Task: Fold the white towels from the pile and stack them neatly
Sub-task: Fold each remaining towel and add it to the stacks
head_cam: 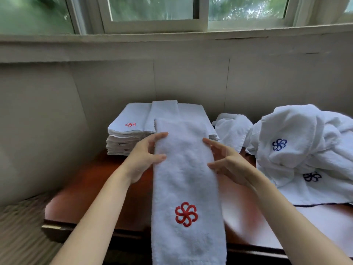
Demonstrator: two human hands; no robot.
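Observation:
A long white towel (186,180) with a red pinwheel logo lies folded into a narrow strip down the middle of the brown table (91,190); its near end hangs over the front edge and its far end rests on the stack. My left hand (147,155) touches the strip's left edge with spread fingers. At the strip's right edge, my right hand (227,161) has its fingers extended. A stack of folded white towels (129,131) stands behind, against the wall. A loose pile of white towels (298,148) with blue logos lies at the right.
The table stands against a panelled wall under a window (152,8). A small crumpled towel (232,129) lies between the stack and the pile. A striped floor (21,226) shows at lower left, beyond the table's left edge.

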